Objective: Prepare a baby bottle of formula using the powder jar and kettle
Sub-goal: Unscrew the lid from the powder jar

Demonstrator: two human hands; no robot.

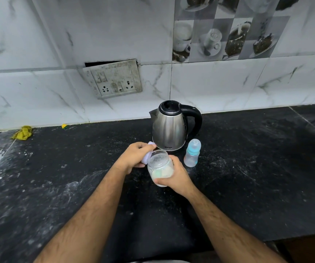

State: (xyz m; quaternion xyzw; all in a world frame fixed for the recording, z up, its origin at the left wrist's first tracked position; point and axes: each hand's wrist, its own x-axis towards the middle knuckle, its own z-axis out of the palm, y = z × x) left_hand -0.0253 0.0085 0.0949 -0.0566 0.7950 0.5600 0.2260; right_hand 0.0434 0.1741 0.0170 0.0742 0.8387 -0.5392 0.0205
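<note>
The right hand (177, 176) is wrapping its grip around the powder jar (159, 168), which is sitting open-mouthed just above the black bench (247, 177), in front of the kettle (170, 128). The left hand (134, 158) is pinching the pale lilac lid (147, 158), tilted, against the jar's left rim. The baby bottle (192, 155) is standing upright just right of the jar, beside the kettle's base.
</note>
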